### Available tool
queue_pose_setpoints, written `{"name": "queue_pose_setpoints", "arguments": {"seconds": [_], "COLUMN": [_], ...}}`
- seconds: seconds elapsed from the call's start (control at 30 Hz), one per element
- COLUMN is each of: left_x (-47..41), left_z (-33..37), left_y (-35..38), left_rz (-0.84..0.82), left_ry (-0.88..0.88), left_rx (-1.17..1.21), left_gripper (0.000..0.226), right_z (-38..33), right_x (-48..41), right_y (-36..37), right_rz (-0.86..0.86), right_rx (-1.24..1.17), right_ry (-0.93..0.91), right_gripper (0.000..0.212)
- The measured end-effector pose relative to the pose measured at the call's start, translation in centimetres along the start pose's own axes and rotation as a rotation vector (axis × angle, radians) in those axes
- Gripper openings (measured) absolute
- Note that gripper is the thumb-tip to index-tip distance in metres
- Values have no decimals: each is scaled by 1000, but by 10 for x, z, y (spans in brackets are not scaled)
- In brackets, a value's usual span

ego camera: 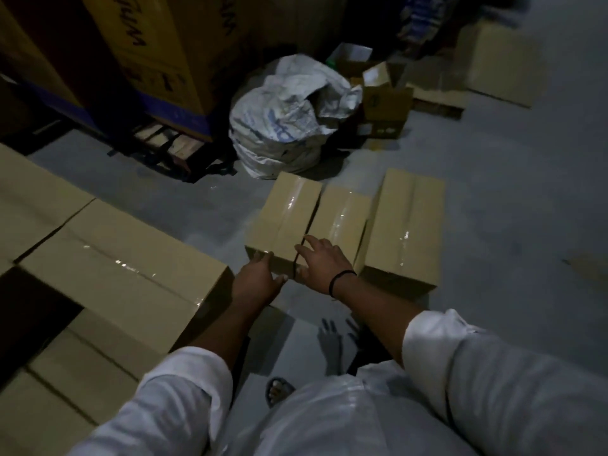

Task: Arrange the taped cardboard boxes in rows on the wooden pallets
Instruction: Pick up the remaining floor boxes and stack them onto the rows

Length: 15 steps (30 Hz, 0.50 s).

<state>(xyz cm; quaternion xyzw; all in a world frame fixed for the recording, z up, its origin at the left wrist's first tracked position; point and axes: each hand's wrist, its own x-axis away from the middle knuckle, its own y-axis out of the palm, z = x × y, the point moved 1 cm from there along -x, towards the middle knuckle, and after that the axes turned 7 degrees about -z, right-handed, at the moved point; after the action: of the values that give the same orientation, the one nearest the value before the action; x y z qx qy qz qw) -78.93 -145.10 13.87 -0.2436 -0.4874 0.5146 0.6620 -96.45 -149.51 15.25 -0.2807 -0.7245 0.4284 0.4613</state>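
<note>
- Three taped boxes sit side by side on the grey floor (493, 192), dead ahead at 12 o'clock, none on a pallet yet.
- The person bends over the leftmost box (286, 212). The left hand (260, 278) is at its near-left corner, fingers straight along the top edge and thumb low on the near face, touching but not clamped.
- The right hand (320, 261), a dark wristband (340, 281) behind it, lies spread and flat on top, right at the seam with the middle box (342, 218). Fingers apart, gripping nothing.
- The right-hand box (404, 232) stands untouched at 1 o'clock.
- This looks like the pick-up step: hands framing one box before a lift.
- The stacked boxes (108, 258) fill 9 o'clock, and that row looks the likely destination. Whatever they rest on is hidden.
- Next move, by this judgement: get the right-hand fingers down the narrow seam or round the far edge, clamp both sides, lift, and swing toward 9 o'clock.
- A white sack (286, 120) slumps at 12 o'clock beyond the boxes.
</note>
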Motion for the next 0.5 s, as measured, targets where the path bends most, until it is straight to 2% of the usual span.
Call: {"name": "queue_pose_setpoints", "arguments": {"seconds": [0.2,0.37,0.5], "left_x": [-15,-28,-33], "left_z": [69,108,135], "left_y": [14,29,41], "left_rz": [-47,-99,-130], "left_ry": [123,229,238], "left_rx": [-43,-71,-105], "left_gripper": [76,76,76], "right_z": [64,113,149], "right_x": [43,75,94], "right_y": [-6,-2,4], "right_rz": [69,103,132], "right_rx": [-95,-168,-231], "right_ry": [237,367,449], "right_gripper": [62,61,61]}}
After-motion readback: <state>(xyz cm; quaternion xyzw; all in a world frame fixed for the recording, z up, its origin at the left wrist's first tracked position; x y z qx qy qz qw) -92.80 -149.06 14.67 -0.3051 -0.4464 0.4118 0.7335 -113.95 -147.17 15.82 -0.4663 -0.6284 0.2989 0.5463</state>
